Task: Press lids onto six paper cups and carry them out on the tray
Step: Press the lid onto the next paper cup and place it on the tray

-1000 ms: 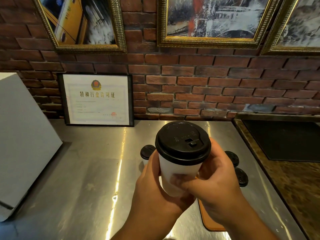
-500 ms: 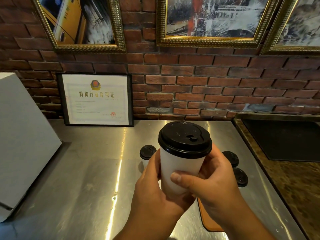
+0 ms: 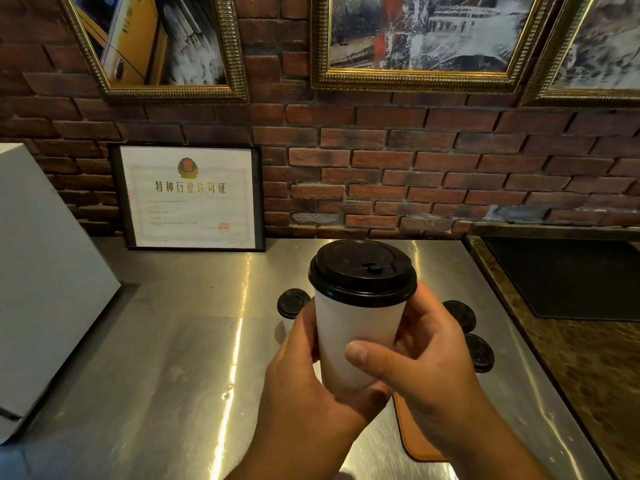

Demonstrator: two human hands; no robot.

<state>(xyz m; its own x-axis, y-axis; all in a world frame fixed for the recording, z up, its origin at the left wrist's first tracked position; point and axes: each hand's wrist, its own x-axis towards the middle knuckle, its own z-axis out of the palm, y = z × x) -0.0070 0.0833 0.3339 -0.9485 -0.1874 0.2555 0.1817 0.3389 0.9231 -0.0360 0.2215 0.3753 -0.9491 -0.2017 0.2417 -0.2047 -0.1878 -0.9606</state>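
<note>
A white paper cup (image 3: pixel 353 334) with a black lid (image 3: pixel 362 270) on it is held up in front of me, upright, above the steel counter. My left hand (image 3: pixel 304 379) wraps its lower left side and my right hand (image 3: pixel 422 362) grips its right side, thumb across the front. Behind them stand other lidded cups: one at the left (image 3: pixel 292 303) and two at the right (image 3: pixel 460 315) (image 3: pixel 479 351), mostly hidden. A brown tray (image 3: pixel 415 438) shows only at its near corner under my right wrist.
The steel counter (image 3: pixel 166 358) ends at a brick wall with a framed certificate (image 3: pixel 192 197) leaning on it. A white box (image 3: pixel 41 271) stands at the left. At the right a dark stone worktop (image 3: pixel 595 368) holds a black panel (image 3: pixel 568 275).
The cup has turned a little in my hands, its lid's sip hole shifting. My right thumb has slid across the cup's front. The other cups have not moved.
</note>
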